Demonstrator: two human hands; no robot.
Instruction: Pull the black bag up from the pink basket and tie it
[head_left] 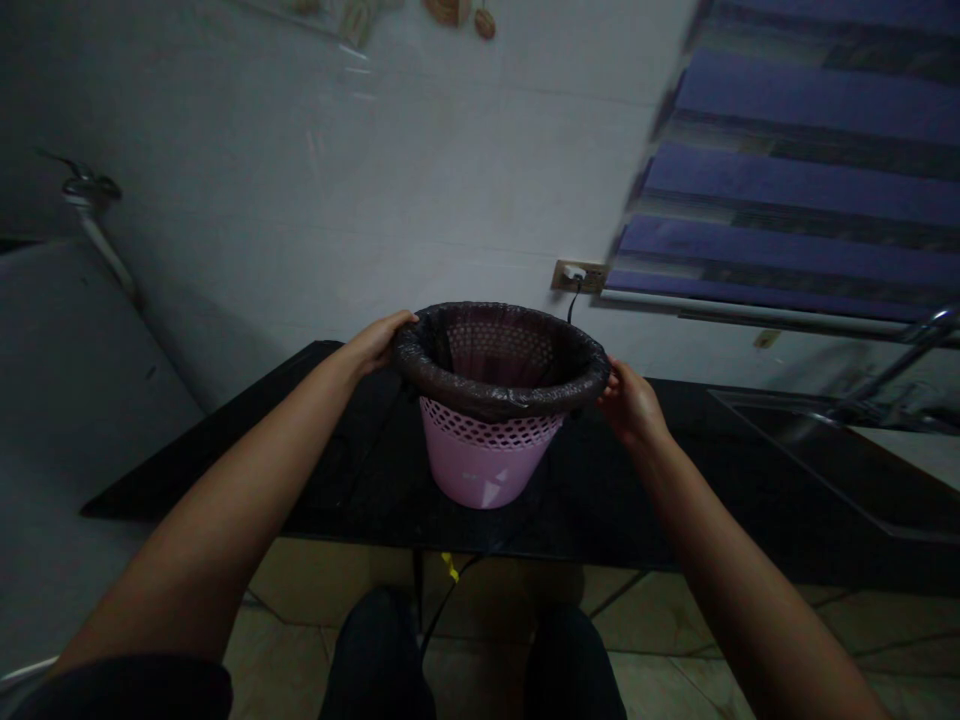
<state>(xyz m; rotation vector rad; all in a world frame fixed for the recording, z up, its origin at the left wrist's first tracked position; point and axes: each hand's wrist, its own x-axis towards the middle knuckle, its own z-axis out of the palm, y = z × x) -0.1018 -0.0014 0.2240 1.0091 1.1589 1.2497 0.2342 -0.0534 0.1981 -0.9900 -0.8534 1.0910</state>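
Near the lower edge, two knees in dark trousers (375, 650) over a tiled floor (660, 640), with both bare forearms reaching far into the scene. Between the hands, a pink perforated bin (484, 455), upright, standing on the near part of a black counter (675, 500). Fitted over its rim, a dark bin liner (499, 390), folded outward all around. On the left side of the rim, left hand (375, 340), fingers curled over the folded liner, gripping it. On the right side of the rim, right hand (630, 400), fingers closed onto the liner edge, thumb side toward the bin. Hands well apart, bin exactly between. Farther right on the counter, a sunken sink (825, 440) with a metal tap (911, 350). Behind the bin, a white wall with a socket (577, 274) and a plugged cable. Far right above, a purple striped blind (787, 180).
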